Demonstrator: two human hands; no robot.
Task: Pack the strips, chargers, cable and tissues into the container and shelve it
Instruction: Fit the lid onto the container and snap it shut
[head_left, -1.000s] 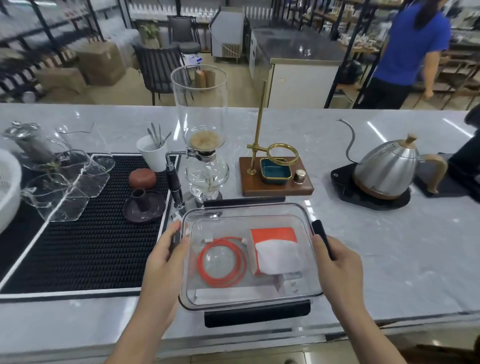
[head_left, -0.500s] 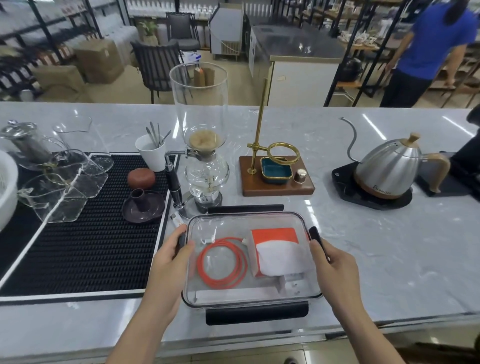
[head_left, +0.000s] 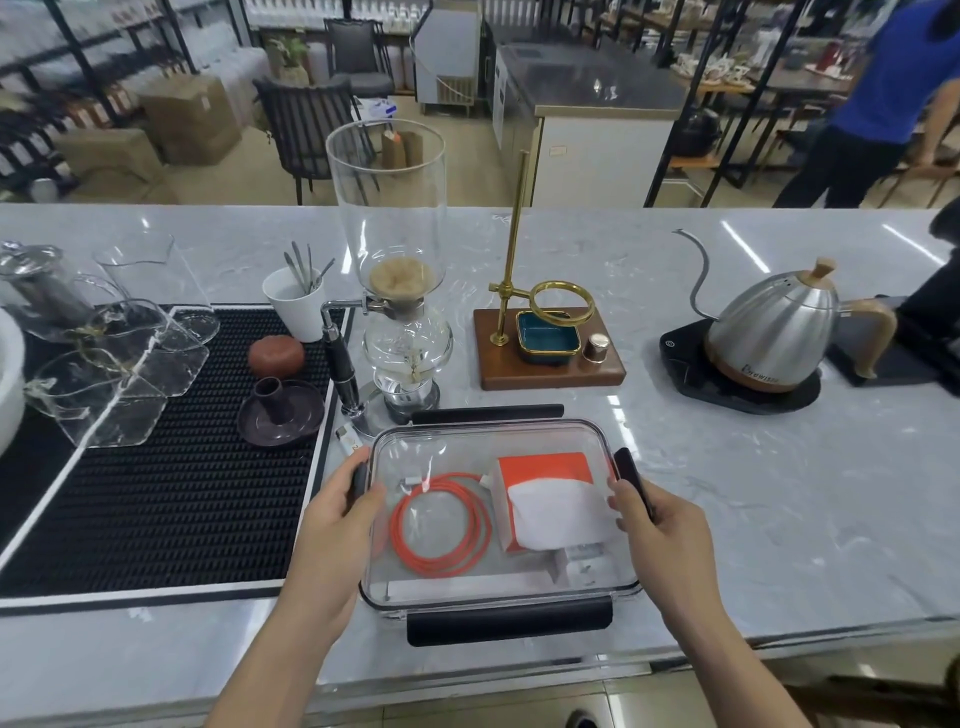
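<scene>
Container (head_left: 498, 587) of clear plastic, lidded, sits on the marble table (head_left: 753, 499) just in front of the glass siphon brewer (head_left: 397, 291), with my two hands at its short ends. My left hand (head_left: 332, 525) curls its fingers (head_left: 358, 475) round the black side latch at the end nearer the ribbed black mat (head_left: 171, 488); my right hand (head_left: 662, 535) wraps the matching latch at the end nearer the steel kettle (head_left: 774, 332), thumb lying on the lid. Compared with a second ago, both hands have shifted from resting flat against the container's sides to gripping the latches, and the container lies a little farther from the table's near edge. I judge that packing is finished and the lid is being clipped shut, leaving only the lift to a shelf. Through the lid, an orange coiled cable (head_left: 441, 525) lies on the side toward my left hand, an orange-and-white tissue pack (head_left: 550, 499) on the side toward my right, and white pieces, probably a strip and a charger, along the container's near wall. Legible writing is scarce: lettering on the kettle's lower band reads roughly "Brewista", though it is too small to be sure; a small packet (head_left: 349, 441) beside the container's far left corner carries print I cannot read.
</scene>
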